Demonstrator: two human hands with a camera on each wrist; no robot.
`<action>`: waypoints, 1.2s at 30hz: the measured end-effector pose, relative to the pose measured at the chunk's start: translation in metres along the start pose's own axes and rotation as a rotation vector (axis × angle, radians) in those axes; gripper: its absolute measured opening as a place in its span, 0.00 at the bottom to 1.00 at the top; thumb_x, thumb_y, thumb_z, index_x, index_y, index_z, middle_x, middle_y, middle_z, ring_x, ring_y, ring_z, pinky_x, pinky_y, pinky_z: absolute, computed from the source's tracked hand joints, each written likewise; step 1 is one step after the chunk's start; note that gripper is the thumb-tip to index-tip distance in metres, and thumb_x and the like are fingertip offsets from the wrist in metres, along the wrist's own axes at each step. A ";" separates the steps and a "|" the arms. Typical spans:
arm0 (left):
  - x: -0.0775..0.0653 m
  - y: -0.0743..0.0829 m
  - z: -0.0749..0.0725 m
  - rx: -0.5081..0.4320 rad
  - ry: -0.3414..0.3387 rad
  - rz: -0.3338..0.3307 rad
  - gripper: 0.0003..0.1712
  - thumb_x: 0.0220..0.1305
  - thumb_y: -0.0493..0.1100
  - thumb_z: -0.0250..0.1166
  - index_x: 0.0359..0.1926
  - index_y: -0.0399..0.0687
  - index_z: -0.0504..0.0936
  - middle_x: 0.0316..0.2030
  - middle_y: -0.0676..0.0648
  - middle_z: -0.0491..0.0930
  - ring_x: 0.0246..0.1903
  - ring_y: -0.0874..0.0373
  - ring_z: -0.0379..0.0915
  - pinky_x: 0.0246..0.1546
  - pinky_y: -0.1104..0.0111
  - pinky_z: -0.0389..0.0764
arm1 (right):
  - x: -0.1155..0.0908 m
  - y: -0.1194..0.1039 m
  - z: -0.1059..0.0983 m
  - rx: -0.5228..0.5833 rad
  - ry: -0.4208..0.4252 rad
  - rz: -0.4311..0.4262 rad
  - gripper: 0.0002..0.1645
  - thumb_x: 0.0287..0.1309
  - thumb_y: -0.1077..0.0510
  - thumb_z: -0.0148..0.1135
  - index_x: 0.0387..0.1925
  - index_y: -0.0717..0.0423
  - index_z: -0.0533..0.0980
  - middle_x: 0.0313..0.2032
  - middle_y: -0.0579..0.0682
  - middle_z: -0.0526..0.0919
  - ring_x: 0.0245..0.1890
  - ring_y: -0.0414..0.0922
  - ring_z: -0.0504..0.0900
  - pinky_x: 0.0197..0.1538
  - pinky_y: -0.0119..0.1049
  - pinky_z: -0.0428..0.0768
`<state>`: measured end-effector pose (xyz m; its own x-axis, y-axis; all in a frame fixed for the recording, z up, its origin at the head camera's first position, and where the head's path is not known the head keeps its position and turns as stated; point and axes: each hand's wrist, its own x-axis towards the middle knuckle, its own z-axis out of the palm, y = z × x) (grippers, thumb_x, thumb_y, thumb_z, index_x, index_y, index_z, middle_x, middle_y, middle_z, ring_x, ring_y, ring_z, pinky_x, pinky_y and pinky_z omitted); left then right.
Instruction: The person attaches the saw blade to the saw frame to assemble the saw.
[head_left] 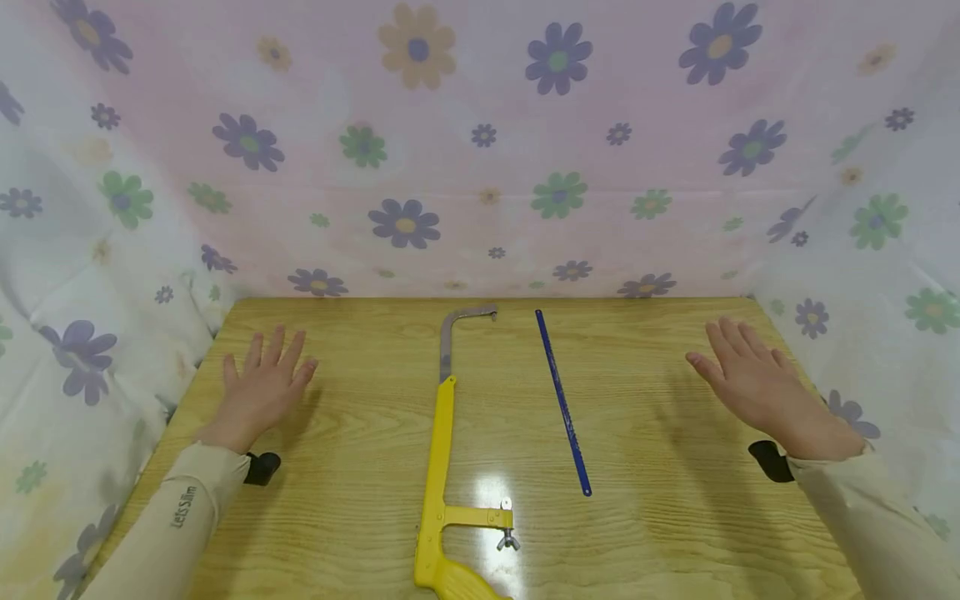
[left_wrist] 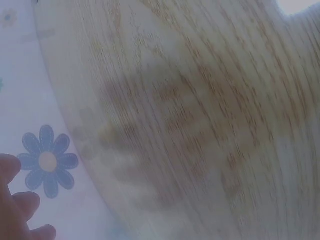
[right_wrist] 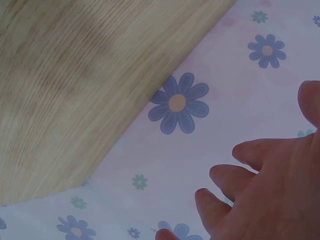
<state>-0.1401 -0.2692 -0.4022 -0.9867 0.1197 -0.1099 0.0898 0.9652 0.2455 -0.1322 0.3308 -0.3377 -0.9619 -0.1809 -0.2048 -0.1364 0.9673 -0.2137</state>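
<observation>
A hacksaw frame (head_left: 439,450) with a yellow body and a grey metal front arm lies on the wooden table, its handle cut off by the bottom of the head view. A wing nut (head_left: 507,542) sits at its lower blade mount, and no blade spans the frame. To its right lies a separate blue hacksaw blade (head_left: 562,400), slightly slanted. My left hand (head_left: 262,387) is held over the table's left side, fingers spread, holding nothing. Over the right side, my right hand (head_left: 757,383) is likewise outstretched and holds nothing. Both hands are apart from the tools.
The wooden table (head_left: 360,433) ends at a back edge against a flowered cloth (head_left: 480,167), which also hangs along both sides. Black straps (head_left: 262,468) show at both wrists. Light glares off the tabletop near the wing nut.
</observation>
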 end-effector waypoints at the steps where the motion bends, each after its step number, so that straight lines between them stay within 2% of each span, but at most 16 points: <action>1: 0.000 0.000 0.000 0.000 0.002 0.002 0.39 0.64 0.66 0.28 0.68 0.53 0.35 0.67 0.40 0.27 0.63 0.37 0.17 0.47 0.36 0.21 | 0.000 0.000 0.000 -0.003 0.001 0.000 0.45 0.62 0.34 0.27 0.66 0.57 0.29 0.65 0.59 0.24 0.63 0.59 0.24 0.54 0.65 0.34; 6: 0.001 0.002 0.001 0.012 0.000 0.012 0.38 0.64 0.66 0.29 0.69 0.53 0.36 0.67 0.39 0.29 0.63 0.37 0.19 0.47 0.36 0.22 | 0.000 0.001 0.001 -0.015 0.004 -0.001 0.44 0.62 0.34 0.27 0.66 0.57 0.30 0.66 0.59 0.26 0.64 0.60 0.25 0.54 0.65 0.35; 13: -0.002 0.002 -0.006 0.006 0.013 0.010 0.38 0.65 0.65 0.31 0.69 0.53 0.36 0.67 0.39 0.30 0.63 0.37 0.20 0.48 0.36 0.22 | 0.005 -0.004 0.001 -0.001 0.008 -0.015 0.44 0.63 0.34 0.27 0.66 0.56 0.30 0.65 0.60 0.25 0.63 0.59 0.24 0.54 0.65 0.33; 17: -0.003 0.002 -0.006 0.003 0.033 0.002 0.39 0.64 0.66 0.31 0.69 0.50 0.38 0.67 0.38 0.32 0.64 0.37 0.21 0.49 0.36 0.24 | 0.006 -0.004 0.002 0.003 0.022 -0.023 0.44 0.63 0.34 0.27 0.66 0.57 0.30 0.65 0.61 0.27 0.63 0.60 0.26 0.55 0.64 0.34; 20: -0.002 0.004 0.000 -0.029 0.101 -0.001 0.39 0.65 0.65 0.33 0.68 0.46 0.45 0.66 0.36 0.38 0.64 0.37 0.27 0.50 0.36 0.29 | 0.006 -0.003 0.004 0.006 0.043 -0.012 0.45 0.62 0.34 0.28 0.67 0.59 0.34 0.65 0.65 0.33 0.63 0.65 0.34 0.54 0.64 0.41; 22: -0.002 0.006 0.006 -0.062 0.170 -0.011 0.37 0.65 0.63 0.37 0.66 0.43 0.51 0.65 0.35 0.45 0.63 0.35 0.34 0.51 0.37 0.35 | 0.005 -0.003 0.007 0.006 0.063 0.006 0.46 0.61 0.33 0.29 0.67 0.63 0.38 0.64 0.69 0.43 0.61 0.67 0.48 0.51 0.64 0.52; 24: -0.002 0.009 0.011 -0.069 0.249 -0.024 0.34 0.65 0.61 0.41 0.62 0.42 0.59 0.60 0.34 0.54 0.59 0.35 0.44 0.50 0.39 0.45 | 0.005 -0.004 0.012 0.014 0.083 0.027 0.47 0.61 0.32 0.30 0.65 0.66 0.44 0.59 0.70 0.58 0.51 0.65 0.66 0.42 0.58 0.66; 26: -0.003 0.013 0.016 -0.084 0.290 -0.037 0.30 0.65 0.58 0.45 0.57 0.41 0.66 0.55 0.35 0.62 0.55 0.36 0.52 0.47 0.42 0.54 | 0.005 -0.006 0.017 0.031 0.102 0.053 0.46 0.60 0.32 0.32 0.62 0.67 0.52 0.51 0.69 0.69 0.37 0.59 0.76 0.30 0.50 0.72; 27: -0.004 0.016 0.018 -0.095 0.295 -0.039 0.28 0.65 0.58 0.46 0.54 0.41 0.69 0.53 0.36 0.65 0.53 0.37 0.56 0.46 0.44 0.58 | 0.005 -0.006 0.020 0.040 0.111 0.062 0.45 0.60 0.32 0.32 0.60 0.67 0.57 0.47 0.67 0.73 0.31 0.54 0.78 0.26 0.45 0.72; 28: -0.004 0.019 0.020 -0.109 0.292 -0.037 0.26 0.64 0.57 0.47 0.52 0.42 0.72 0.50 0.37 0.69 0.50 0.39 0.61 0.43 0.46 0.63 | 0.005 -0.007 0.023 0.052 0.126 0.070 0.43 0.60 0.32 0.33 0.57 0.66 0.61 0.43 0.65 0.76 0.26 0.49 0.78 0.22 0.41 0.71; 30: -0.004 0.026 0.024 -0.164 0.254 -0.022 0.26 0.64 0.59 0.47 0.48 0.44 0.75 0.46 0.40 0.73 0.45 0.43 0.67 0.39 0.50 0.69 | 0.005 -0.008 0.029 0.076 0.154 0.084 0.40 0.60 0.33 0.35 0.51 0.64 0.68 0.38 0.60 0.79 0.23 0.43 0.77 0.20 0.37 0.70; 33: -0.007 0.039 0.032 -0.291 0.184 -0.001 0.27 0.63 0.62 0.45 0.48 0.47 0.76 0.42 0.47 0.77 0.40 0.51 0.73 0.37 0.57 0.72 | 0.008 -0.010 0.039 0.108 0.203 0.086 0.35 0.62 0.37 0.36 0.45 0.62 0.73 0.32 0.53 0.81 0.20 0.40 0.74 0.19 0.35 0.68; 36: -0.013 0.054 0.041 -0.393 0.155 0.000 0.25 0.63 0.60 0.47 0.49 0.50 0.75 0.40 0.51 0.77 0.38 0.55 0.74 0.36 0.60 0.73 | 0.013 -0.013 0.049 0.164 0.233 0.072 0.33 0.63 0.39 0.36 0.43 0.62 0.74 0.29 0.51 0.81 0.21 0.40 0.75 0.21 0.37 0.70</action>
<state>-0.1170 -0.2092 -0.4273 -0.9981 0.0542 0.0288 0.0607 0.7995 0.5976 -0.1317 0.3067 -0.3848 -0.9988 -0.0483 -0.0040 -0.0436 0.9310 -0.3624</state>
